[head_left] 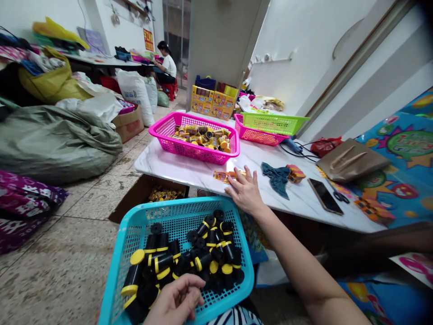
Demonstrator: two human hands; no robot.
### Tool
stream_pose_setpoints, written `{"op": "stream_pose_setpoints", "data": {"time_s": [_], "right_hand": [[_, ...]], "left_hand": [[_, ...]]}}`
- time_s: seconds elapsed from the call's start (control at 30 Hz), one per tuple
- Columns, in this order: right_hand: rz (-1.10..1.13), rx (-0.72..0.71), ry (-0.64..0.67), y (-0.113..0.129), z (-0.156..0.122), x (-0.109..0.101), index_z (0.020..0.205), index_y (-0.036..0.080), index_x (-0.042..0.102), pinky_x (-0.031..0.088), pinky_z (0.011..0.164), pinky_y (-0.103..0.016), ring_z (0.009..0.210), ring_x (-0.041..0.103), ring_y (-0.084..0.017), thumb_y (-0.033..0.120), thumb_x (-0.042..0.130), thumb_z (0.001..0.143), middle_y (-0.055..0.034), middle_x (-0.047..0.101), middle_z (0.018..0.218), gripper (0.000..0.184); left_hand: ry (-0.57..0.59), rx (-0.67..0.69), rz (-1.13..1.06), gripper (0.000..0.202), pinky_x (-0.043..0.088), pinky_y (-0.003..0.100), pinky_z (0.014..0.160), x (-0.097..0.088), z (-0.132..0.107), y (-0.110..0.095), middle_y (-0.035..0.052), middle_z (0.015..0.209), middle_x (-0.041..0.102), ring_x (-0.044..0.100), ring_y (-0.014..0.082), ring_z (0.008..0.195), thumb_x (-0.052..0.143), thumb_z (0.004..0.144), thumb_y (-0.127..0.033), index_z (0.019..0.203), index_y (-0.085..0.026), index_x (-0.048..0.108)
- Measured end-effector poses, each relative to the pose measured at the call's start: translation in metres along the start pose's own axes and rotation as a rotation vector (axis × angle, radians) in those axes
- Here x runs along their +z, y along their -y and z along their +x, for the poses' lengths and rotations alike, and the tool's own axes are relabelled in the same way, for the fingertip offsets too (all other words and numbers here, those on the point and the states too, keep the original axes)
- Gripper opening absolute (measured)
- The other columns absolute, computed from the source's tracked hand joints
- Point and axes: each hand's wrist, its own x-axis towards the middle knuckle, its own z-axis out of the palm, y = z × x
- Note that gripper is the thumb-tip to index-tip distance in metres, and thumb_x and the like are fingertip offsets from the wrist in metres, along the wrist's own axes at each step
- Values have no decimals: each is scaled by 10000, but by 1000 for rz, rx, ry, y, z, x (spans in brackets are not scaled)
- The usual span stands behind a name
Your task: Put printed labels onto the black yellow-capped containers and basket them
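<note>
A turquoise basket (135, 225) sits close in front of me, holding several black tubes with yellow caps and bands (199, 257). My left hand (176, 300) hovers over the basket's near edge with its fingers curled in; what they hold, if anything, is hidden. My right hand (245, 189) lies on the white marble table (189, 169), fingers spread flat, fingertips touching a strip of orange-yellow labels (221, 176). Farther back on the table stands a pink basket (169, 131) with wrapped yellow tubes inside.
A blue cloth (277, 178), a phone (324, 196), scissors (340, 196), a brown bag (352, 160), a glue gun (292, 145) and a stacked green basket (274, 122) are on the table. A cardboard box (142, 196) sits below. Sacks (54, 140) lie left. A person (166, 65) sits far back.
</note>
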Motion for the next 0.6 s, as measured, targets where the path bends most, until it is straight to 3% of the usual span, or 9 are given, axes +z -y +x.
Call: {"op": "stream_pose_setpoints", "data": {"time_s": [0.17,0.27,0.37,0.43,0.5,0.6], "right_hand": [[-21,14,28,2,-4,1,1434,148,525,58,1204,-673,1519,142,-423,567,476,948,-101,427,1568,643],[-49,-20,49,5,-11,2,1463,123,481,22,1216,-657,1529,88,-423,606,448,946,-103,390,1589,709],[-72,-5,4,11,-20,1,1525,84,361,46,1227,-636,1540,40,-404,602,480,931,-148,272,1633,797],[-81,14,-53,15,-25,0,1530,116,359,57,1228,-639,1545,5,-389,541,513,936,-137,219,1652,747],[-65,-7,-111,19,-31,0,1462,174,486,65,1230,-648,1547,13,-375,458,539,946,-97,301,1630,591],[6,-64,-211,22,-37,3,1263,222,674,103,1243,-641,1537,166,-340,315,542,962,-37,580,1450,342]], "left_hand": [[-59,18,-29,598,398,263,611,2,-2,3,48,798,687,512,128,618,665,740,-714,1003,-178,716],[-37,14,-22,592,416,269,629,1,-3,2,53,808,691,523,137,635,675,739,-702,1013,-179,721],[-13,12,-10,557,432,274,645,-1,-3,-1,55,824,698,534,147,651,681,756,-673,1025,-187,725],[-12,14,-4,545,436,276,649,-1,-4,-3,55,831,699,537,148,655,672,769,-664,1030,-189,724],[-13,14,6,549,438,274,654,-1,-5,-4,55,832,696,539,147,660,662,775,-667,1033,-186,720],[-21,13,25,574,441,271,657,1,-6,-6,57,833,694,538,147,673,647,776,-684,1039,-177,710]]}}
